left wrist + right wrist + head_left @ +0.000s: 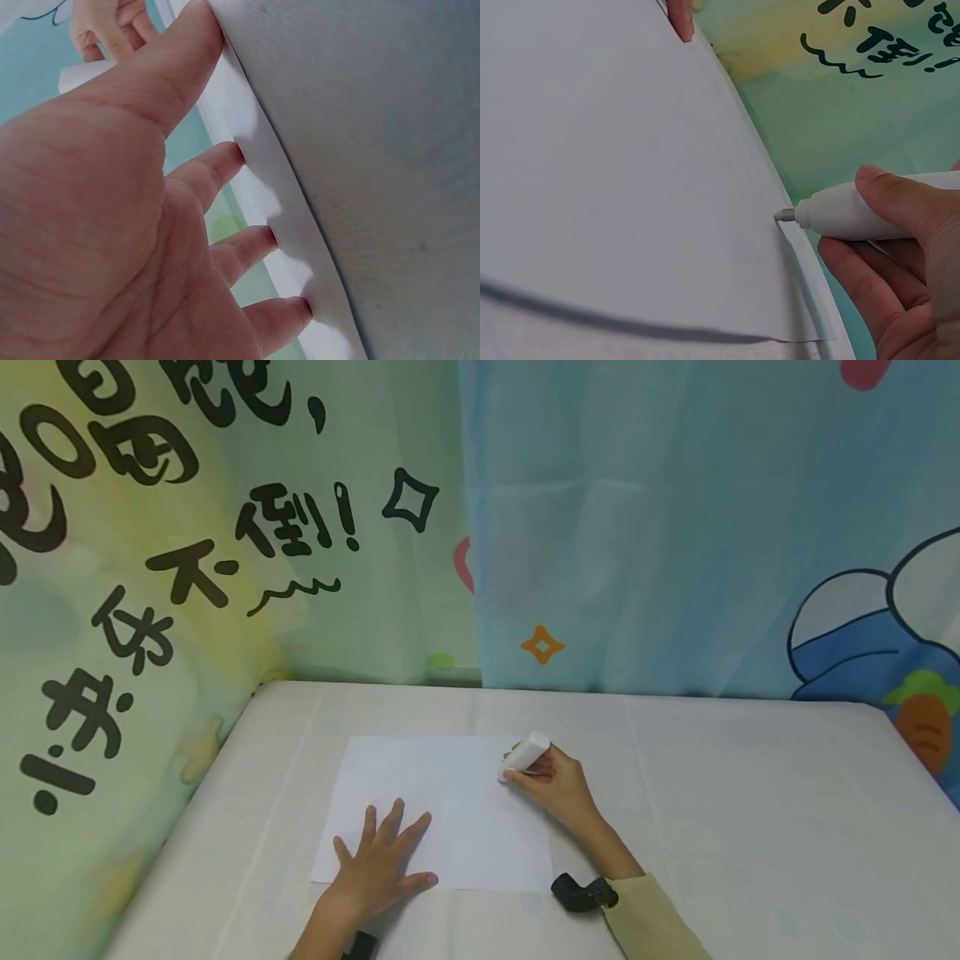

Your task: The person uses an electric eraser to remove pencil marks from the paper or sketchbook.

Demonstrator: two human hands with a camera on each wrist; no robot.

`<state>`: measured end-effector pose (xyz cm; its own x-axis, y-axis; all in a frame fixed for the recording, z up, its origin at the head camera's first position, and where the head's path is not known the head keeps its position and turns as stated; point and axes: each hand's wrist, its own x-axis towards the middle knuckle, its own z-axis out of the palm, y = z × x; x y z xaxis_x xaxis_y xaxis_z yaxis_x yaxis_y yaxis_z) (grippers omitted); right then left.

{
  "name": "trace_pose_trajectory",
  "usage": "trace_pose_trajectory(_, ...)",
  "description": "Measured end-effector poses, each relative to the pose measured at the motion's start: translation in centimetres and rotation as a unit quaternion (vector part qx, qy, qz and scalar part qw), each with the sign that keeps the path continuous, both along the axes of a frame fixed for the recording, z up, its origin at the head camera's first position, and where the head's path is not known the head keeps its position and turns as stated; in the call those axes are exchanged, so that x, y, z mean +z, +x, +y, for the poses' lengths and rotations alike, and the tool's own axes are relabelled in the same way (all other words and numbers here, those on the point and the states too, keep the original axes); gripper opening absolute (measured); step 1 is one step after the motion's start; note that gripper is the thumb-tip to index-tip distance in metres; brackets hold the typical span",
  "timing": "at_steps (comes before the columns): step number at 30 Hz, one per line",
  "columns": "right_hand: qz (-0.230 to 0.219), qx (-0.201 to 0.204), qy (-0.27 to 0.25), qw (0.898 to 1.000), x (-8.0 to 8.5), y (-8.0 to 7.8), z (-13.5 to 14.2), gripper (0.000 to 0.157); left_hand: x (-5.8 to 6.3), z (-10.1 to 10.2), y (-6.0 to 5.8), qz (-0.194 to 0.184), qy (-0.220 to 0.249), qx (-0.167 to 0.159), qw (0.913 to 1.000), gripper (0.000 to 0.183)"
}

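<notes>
A blank white sheet of paper (450,810) lies on the table in front of me. My left hand (378,870) is spread over its lower left part, fingers straight and apart; the left wrist view has the fingertips pressing on the paper. Near the sheet's upper right corner, my right hand (562,789) pinches a thick white marker (528,752) between thumb and fingers. Tilted in the hand, the marker (847,211) has a narrow grey tip, uncapped and right at the paper (630,165) in the right wrist view. No marks show on the sheet.
White cloth covers the table (750,827). Behind it hangs a blue printed curtain (637,527), and a green-yellow one (360,627) with black lettering stands at the left. A black wrist camera (581,893) sits by the right sleeve.
</notes>
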<state>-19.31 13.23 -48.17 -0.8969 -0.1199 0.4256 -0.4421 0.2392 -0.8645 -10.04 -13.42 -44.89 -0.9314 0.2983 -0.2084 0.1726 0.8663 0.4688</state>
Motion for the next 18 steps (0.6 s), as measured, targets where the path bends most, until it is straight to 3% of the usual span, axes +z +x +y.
trace_pose_trajectory(18,-0.029,0.005,-0.034,0.999,0.2,-0.2,-1.1,0.035,-0.2,-0.3,-0.4,0.0,0.01,-0.006,0.9999,0.078)
